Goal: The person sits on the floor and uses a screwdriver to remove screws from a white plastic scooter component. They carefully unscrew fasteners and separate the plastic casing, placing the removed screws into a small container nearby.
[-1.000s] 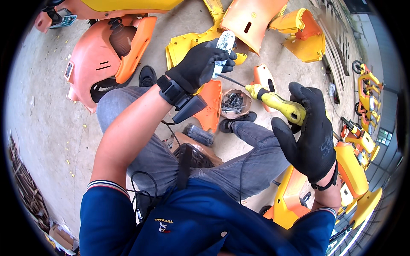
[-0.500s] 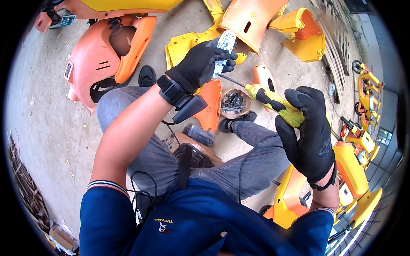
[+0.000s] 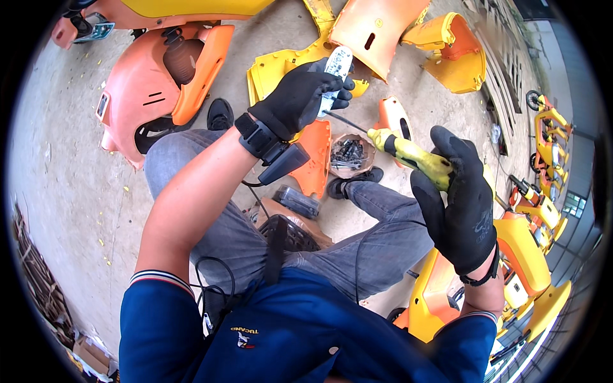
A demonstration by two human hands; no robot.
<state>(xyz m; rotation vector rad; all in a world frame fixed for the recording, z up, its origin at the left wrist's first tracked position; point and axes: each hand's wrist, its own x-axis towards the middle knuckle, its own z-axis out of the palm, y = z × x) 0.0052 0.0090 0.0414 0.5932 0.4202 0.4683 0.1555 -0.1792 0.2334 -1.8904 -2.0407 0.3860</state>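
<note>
Lettering [image 3: 245, 330] on blue shirt [image 3: 300, 319], right glove [image 3: 469, 217]; marks [image 3: 341, 59] on white piece [image 3: 336, 70]

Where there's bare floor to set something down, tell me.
The widest bare floor, with scattered yellow bits, lies between the pink shell and the wood pile. A smaller patch lies between the yellow panel, the planks and the right hand. It is crowded around the bowl of small parts.

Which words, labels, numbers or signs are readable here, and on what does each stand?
Blue shirt: yellow lettering, upside down in this view; wording not copied.
Pale part in the left hand: dark print, too small to read.
Right hand: faint glove print, too blurred.
Orange panel: small mark, unreadable.
</note>
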